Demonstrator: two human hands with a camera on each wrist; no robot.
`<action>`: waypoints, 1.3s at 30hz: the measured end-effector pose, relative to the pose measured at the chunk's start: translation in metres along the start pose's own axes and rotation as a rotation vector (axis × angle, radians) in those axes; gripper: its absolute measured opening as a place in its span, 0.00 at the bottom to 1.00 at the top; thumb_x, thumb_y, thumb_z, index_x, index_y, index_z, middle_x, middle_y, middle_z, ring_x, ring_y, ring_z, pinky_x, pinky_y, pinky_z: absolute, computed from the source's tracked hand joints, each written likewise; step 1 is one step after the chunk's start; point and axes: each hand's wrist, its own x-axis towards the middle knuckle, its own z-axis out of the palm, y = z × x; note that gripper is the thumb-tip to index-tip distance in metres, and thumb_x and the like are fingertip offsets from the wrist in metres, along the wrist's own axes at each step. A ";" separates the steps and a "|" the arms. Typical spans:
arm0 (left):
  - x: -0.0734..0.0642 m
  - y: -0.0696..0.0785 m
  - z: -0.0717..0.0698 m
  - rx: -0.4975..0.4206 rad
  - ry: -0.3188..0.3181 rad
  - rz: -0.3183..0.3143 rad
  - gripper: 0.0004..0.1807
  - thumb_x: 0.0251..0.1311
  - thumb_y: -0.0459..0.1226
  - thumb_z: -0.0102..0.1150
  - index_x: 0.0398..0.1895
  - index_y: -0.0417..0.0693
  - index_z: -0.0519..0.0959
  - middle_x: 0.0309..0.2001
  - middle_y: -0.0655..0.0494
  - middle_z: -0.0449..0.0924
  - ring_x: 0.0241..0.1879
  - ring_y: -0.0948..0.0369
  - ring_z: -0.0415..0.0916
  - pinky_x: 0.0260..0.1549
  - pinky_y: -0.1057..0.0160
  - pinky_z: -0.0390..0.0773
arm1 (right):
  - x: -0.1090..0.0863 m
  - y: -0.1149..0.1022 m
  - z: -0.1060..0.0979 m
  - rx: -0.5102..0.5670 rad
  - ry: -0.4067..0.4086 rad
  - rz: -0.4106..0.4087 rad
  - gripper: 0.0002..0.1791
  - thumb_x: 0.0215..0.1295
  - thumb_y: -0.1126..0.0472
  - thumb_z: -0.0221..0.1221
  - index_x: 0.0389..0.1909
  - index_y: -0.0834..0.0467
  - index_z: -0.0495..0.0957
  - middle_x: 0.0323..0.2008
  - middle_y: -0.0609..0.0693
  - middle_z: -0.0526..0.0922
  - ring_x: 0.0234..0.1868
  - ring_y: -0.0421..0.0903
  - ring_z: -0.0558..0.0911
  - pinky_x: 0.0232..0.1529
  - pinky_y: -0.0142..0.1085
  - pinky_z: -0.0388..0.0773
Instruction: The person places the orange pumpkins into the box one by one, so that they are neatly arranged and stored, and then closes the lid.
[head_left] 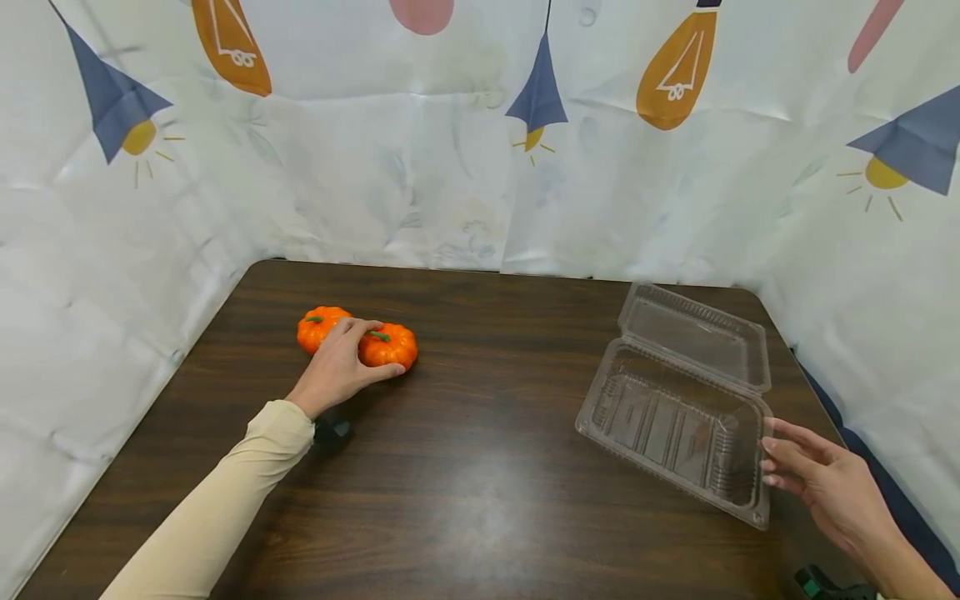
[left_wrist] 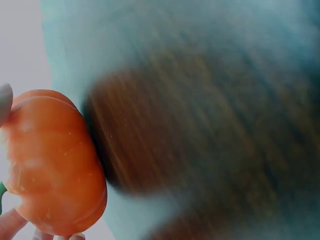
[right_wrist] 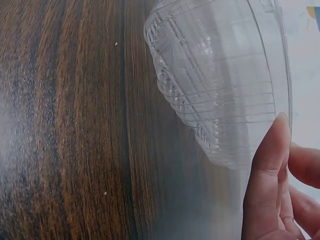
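In the head view, my left hand (head_left: 342,362) grips a small orange toy pumpkin (head_left: 392,348) with a green stem, thumb on the near side and fingers on the far side. The left wrist view shows this pumpkin (left_wrist: 57,165) up close, fingertips at its edges. Just left of it, partly behind the hand, is a second orange pumpkin (head_left: 318,327). On the right, my right hand (head_left: 832,483) pinches the right rim of a clear plastic clamshell container (head_left: 675,492). Its lid (head_left: 693,333) lies folded back away from me. Thumb and fingers (right_wrist: 267,175) hold the rim in the right wrist view.
The dark wood-grain table (head_left: 465,467) has rounded far corners. White printed fabric (head_left: 420,183) hangs behind it and along both sides. Between the pumpkins and the container lies a wide stretch of tabletop.
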 end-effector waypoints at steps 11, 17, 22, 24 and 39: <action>-0.003 -0.002 0.000 0.008 -0.001 0.014 0.43 0.58 0.54 0.73 0.71 0.42 0.70 0.64 0.37 0.69 0.60 0.41 0.71 0.62 0.37 0.75 | 0.002 -0.001 0.008 -0.004 -0.005 0.007 0.19 0.77 0.64 0.57 0.53 0.33 0.80 0.41 0.34 0.86 0.36 0.38 0.87 0.37 0.32 0.88; -0.003 -0.003 0.001 -0.002 0.013 0.012 0.42 0.57 0.52 0.74 0.70 0.41 0.71 0.64 0.37 0.70 0.61 0.41 0.71 0.62 0.37 0.75 | 0.005 -0.002 0.016 0.021 -0.018 -0.003 0.21 0.78 0.66 0.55 0.52 0.33 0.81 0.41 0.35 0.87 0.36 0.38 0.87 0.36 0.32 0.88; -0.003 -0.003 0.001 -0.003 0.019 0.011 0.41 0.57 0.52 0.74 0.69 0.41 0.72 0.64 0.36 0.70 0.61 0.40 0.72 0.61 0.38 0.76 | 0.007 -0.003 0.020 0.030 -0.041 -0.020 0.21 0.78 0.67 0.54 0.54 0.34 0.81 0.43 0.35 0.87 0.37 0.38 0.87 0.37 0.32 0.87; -0.003 -0.003 0.002 -0.005 0.021 0.009 0.41 0.57 0.51 0.74 0.69 0.41 0.72 0.64 0.36 0.70 0.61 0.41 0.71 0.61 0.38 0.76 | 0.009 -0.003 0.022 0.032 -0.044 -0.026 0.21 0.78 0.67 0.54 0.54 0.35 0.80 0.44 0.34 0.87 0.37 0.38 0.87 0.37 0.32 0.88; -0.005 -0.002 0.000 0.003 0.035 0.009 0.41 0.57 0.53 0.74 0.68 0.43 0.72 0.63 0.38 0.70 0.58 0.42 0.73 0.59 0.39 0.77 | 0.015 -0.007 0.033 0.013 -0.048 -0.029 0.19 0.77 0.66 0.56 0.54 0.36 0.80 0.44 0.33 0.86 0.37 0.38 0.87 0.37 0.32 0.88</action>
